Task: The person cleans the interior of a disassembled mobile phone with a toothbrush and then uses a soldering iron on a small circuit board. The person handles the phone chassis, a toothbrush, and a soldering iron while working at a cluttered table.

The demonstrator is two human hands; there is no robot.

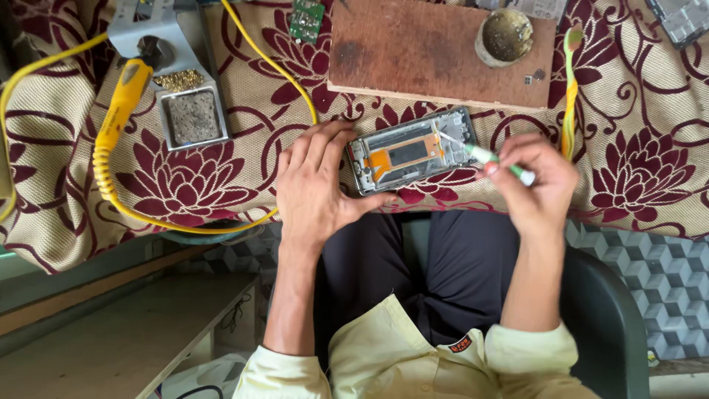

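A table draped in cream cloth with maroon flowers (642,170) carries an opened phone (413,150) near its front edge: grey metal frame, orange flex strip, dark centre panel. The left hand (314,185) lies flat, steadying the phone's left end. The right hand (535,177) pinches a thin green-and-white tool (491,157), tip touching the phone's right end.

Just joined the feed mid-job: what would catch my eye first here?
At centre, an opened phone lies on the floral cloth, steadied by the left hand while the right hand works a green-handled tool into it. At upper left, a yellow soldering iron rests in its stand.
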